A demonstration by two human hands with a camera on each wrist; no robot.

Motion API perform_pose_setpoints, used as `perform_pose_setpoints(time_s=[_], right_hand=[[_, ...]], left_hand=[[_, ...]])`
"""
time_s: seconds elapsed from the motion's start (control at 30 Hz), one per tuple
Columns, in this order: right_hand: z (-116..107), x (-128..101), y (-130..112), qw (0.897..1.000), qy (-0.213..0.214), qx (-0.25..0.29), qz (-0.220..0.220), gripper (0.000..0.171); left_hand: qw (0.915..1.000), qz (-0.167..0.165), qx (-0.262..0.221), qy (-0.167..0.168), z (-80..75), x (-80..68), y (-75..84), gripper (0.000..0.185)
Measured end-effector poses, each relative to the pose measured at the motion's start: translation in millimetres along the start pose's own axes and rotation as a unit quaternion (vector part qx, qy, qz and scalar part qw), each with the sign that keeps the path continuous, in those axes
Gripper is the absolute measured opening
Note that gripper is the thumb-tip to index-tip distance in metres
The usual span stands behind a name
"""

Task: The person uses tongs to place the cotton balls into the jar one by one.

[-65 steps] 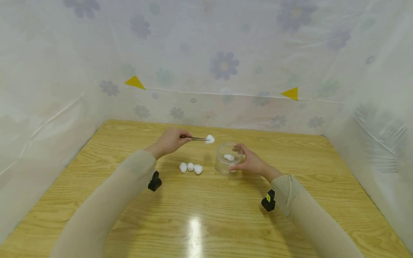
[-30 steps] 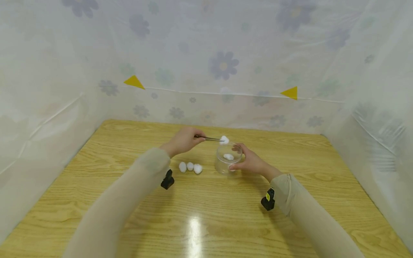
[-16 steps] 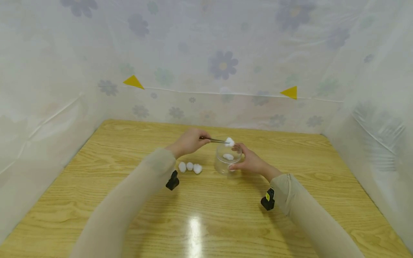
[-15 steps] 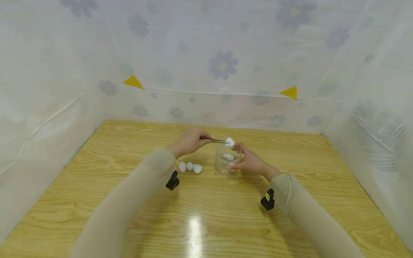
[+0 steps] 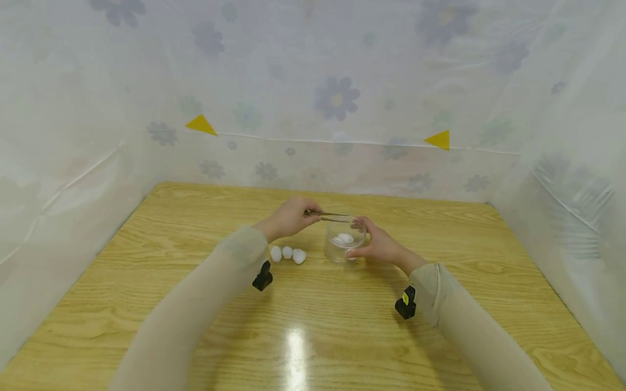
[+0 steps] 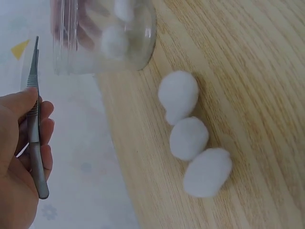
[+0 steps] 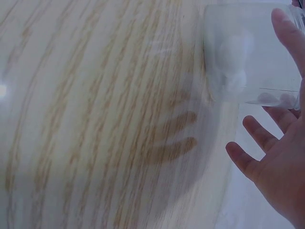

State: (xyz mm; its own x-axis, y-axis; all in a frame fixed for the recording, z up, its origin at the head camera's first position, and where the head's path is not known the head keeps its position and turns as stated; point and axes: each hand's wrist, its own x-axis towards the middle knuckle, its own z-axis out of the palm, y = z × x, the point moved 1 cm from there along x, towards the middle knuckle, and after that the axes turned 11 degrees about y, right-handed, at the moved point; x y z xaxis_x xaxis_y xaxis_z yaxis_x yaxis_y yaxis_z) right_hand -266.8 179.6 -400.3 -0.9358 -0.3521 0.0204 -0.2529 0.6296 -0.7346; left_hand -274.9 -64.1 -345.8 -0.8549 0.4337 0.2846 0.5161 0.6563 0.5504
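My left hand (image 5: 307, 215) pinches thin metal tweezers (image 5: 331, 216), whose tips point right over the rim of a clear jar (image 5: 336, 248) and carry nothing. In the left wrist view the tweezers (image 6: 33, 114) lie along the fingers of the left hand (image 6: 16, 157), beside the jar (image 6: 102, 43). Two white cotton balls (image 5: 345, 238) lie inside the jar. My right hand (image 5: 362, 239) grips the jar from the right, thumb in front and fingers behind. In the right wrist view the right hand (image 7: 279, 162) has its thumb against the jar (image 7: 238, 28).
Three cotton balls (image 5: 287, 253) lie in a row on the wooden table (image 5: 313, 326) just left of the jar; the left wrist view shows the same cotton balls (image 6: 189, 138) close up. Flowered plastic sheeting (image 5: 337, 98) walls the table at the back and both sides.
The left hand carried a cotton ball in the tweezers rightward to above the jar. The ball now lies in the jar and the tweezers are empty. The right hand stayed on the jar.
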Motion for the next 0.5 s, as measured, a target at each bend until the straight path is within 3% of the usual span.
perform_pose_setpoints(time_s=[0.5], right_hand=[[-0.1,-1.2,-0.5,1.0,0.002,-0.01,0.004,0.096]], left_hand=[[0.9999,-0.017,0.001,-0.001,-6.5,-8.2,-12.0,0.025]])
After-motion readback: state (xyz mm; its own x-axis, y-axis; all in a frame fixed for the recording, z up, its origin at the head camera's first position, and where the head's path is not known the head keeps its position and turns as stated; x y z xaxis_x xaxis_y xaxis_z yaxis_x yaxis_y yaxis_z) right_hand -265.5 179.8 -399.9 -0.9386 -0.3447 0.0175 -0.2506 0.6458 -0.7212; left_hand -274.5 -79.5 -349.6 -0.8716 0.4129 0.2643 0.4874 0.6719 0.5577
